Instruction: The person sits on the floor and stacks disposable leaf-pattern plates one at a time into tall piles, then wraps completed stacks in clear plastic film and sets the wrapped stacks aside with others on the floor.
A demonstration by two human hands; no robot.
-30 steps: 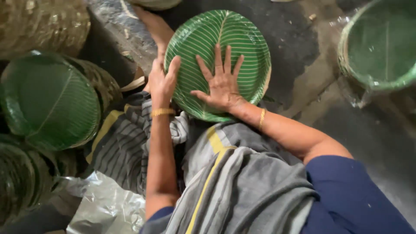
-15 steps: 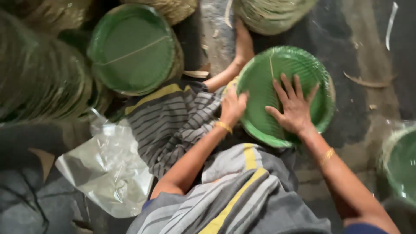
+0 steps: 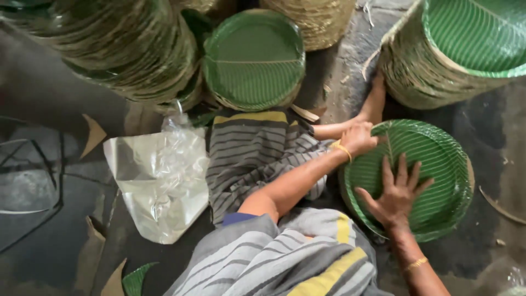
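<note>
Hands on leaf plate | right hand (image 3: 397, 193) spread flat on the green leaf plate (image 3: 433, 159), fingers splayed, gripping nothing | left hand (image 3: 359, 138) curled over its near rim, upper left | plate on the floor (image 3: 482, 126), below a tall plate stack (image 3: 438, 66)

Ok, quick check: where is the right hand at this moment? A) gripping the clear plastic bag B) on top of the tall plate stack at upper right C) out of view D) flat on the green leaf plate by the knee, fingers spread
D: the right hand lies palm down with fingers spread on the green leaf plate, while the left hand grips that plate's near rim; the clear plastic bag lies untouched.
</note>
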